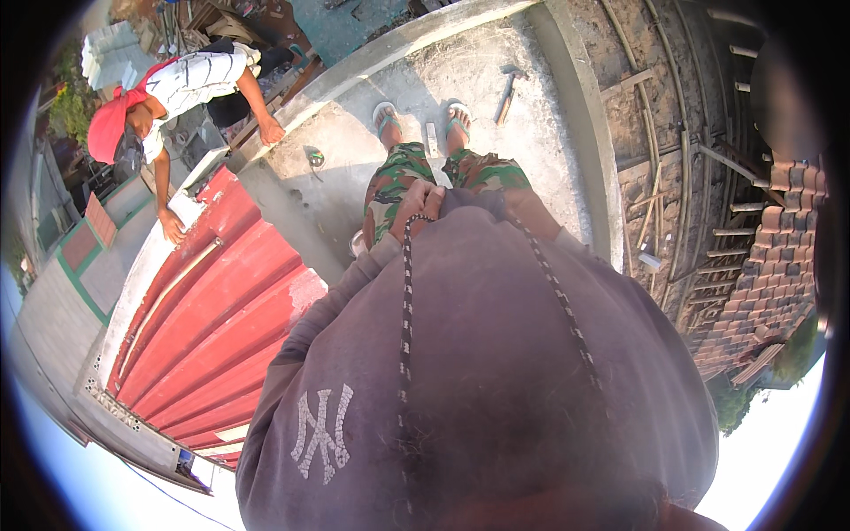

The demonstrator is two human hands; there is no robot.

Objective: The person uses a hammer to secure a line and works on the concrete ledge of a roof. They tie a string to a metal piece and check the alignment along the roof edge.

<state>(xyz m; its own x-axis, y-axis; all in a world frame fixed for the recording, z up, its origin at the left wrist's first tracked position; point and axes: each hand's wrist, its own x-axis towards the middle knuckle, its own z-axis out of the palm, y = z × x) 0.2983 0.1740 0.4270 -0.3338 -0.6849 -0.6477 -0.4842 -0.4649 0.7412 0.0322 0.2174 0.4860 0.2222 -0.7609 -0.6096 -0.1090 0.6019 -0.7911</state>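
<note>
Left hand (423, 202): one, bare, at the front hem of the wearer's sweatshirt (496, 336), beside a dark-and-pale cord (406, 301); fingers curled and close together, whether pinching cloth or cord cannot be told. Right hand: one, hidden behind the sweatshirt, only the wrist (534, 215) showing; its state cannot be told. Sweatshirt: faded, dark, with a pale emblem on the chest, worn on the body and filling the lower middle. Trousers (390, 181): camouflage, below the hem. Sandals (382, 111): one pair, on the feet, standing on a concrete floor (544, 164). Small grey bar (431, 139): on the floor between the feet. Hammer (506, 99): on the floor, to the right of the right foot. Small green object (315, 158): left of the feet, kind unclear. Red roof (221, 292): ribbed, at left. Co-worker (195, 80): red head covering, striped white shirt, bending beside the roof, one hand at its edge. Tiled roof (770, 265): brownish, at far right.
</note>
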